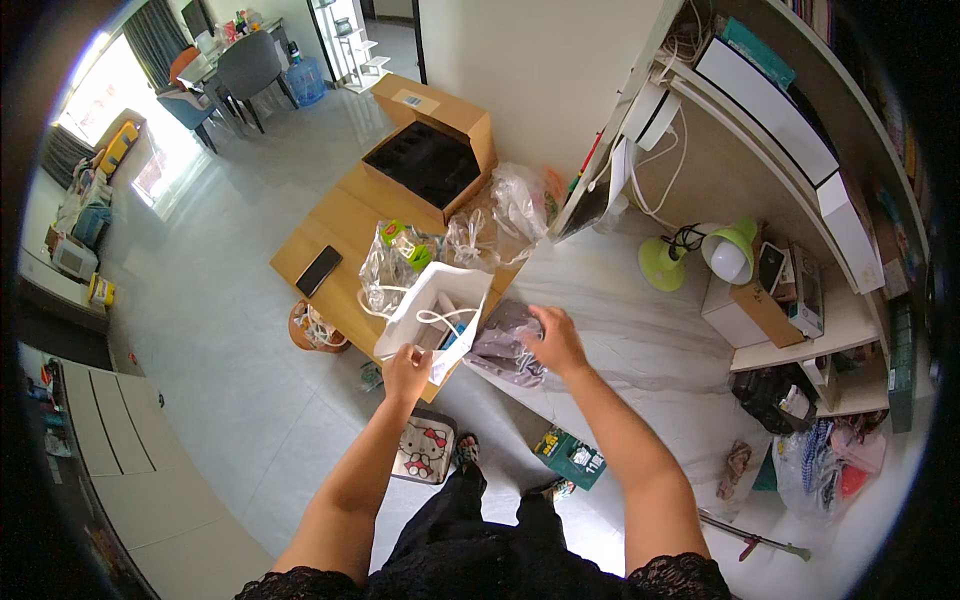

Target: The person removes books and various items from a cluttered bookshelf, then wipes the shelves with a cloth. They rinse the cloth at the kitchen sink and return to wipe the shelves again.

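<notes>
A white paper bag [438, 300] with rope handles stands open-topped at the near edge of the wooden table, with a blue item partly visible inside. My left hand [405, 373] is closed on the bag's near rim. Just right of the bag, a mauve-grey bundle [508, 345] in clear plastic lies on the marble-patterned desktop. My right hand [560, 342] is at the bundle's right side, thumb and fingers apart, apparently touching it. The undersides of its fingers are hidden.
Behind the bag are clear plastic bags [468, 237], a green package [408, 245] and an open cardboard box [440, 165]. A black phone [319, 271] lies at the left. A green lamp [725, 250] stands on the desk under shelves. A cat-patterned case [422, 450] is on the floor.
</notes>
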